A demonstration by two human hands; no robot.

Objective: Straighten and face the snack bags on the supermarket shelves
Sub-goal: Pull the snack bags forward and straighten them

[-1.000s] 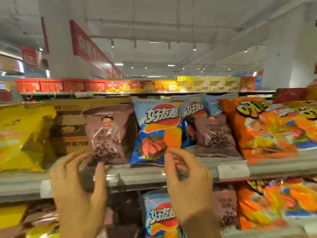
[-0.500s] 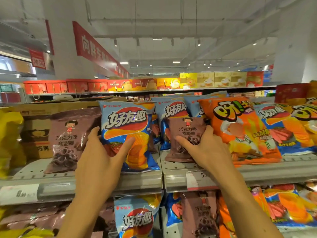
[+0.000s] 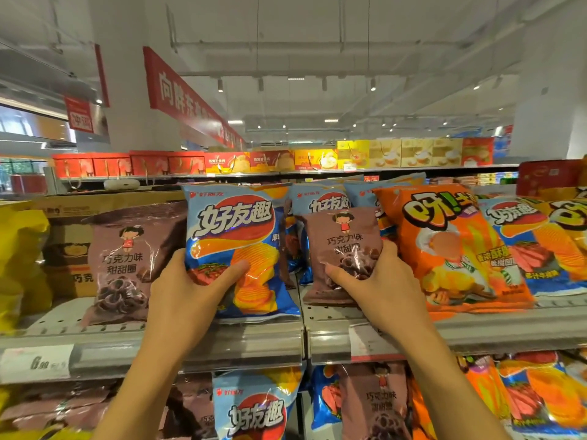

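On the grey metal shelf (image 3: pixel 254 344) my left hand (image 3: pixel 187 296) grips the lower left of a blue chip bag (image 3: pixel 235 236), which stands upright and faces me. My right hand (image 3: pixel 378 287) holds a smaller brown chocolate-ring bag (image 3: pixel 341 239) at its lower right, also upright, in front of other blue bags (image 3: pixel 320 201). Another brown bag (image 3: pixel 127 265) leans at the left. A large orange bag (image 3: pixel 451 249) lies tilted just right of my right hand.
Yellow bags (image 3: pixel 19 255) and a cardboard box (image 3: pixel 70 249) fill the shelf's far left. More blue and orange bags (image 3: pixel 540 242) crowd the right. The lower shelf holds several similar bags (image 3: pixel 254 408). Price tags (image 3: pixel 35 363) line the shelf edge. Gift boxes (image 3: pixel 286 160) stand on a far shelf.
Both hands went from hovering before the shelf edge to holding bags: the left took the blue chip bag, the right the brown bag. Both bags now stand more upright.
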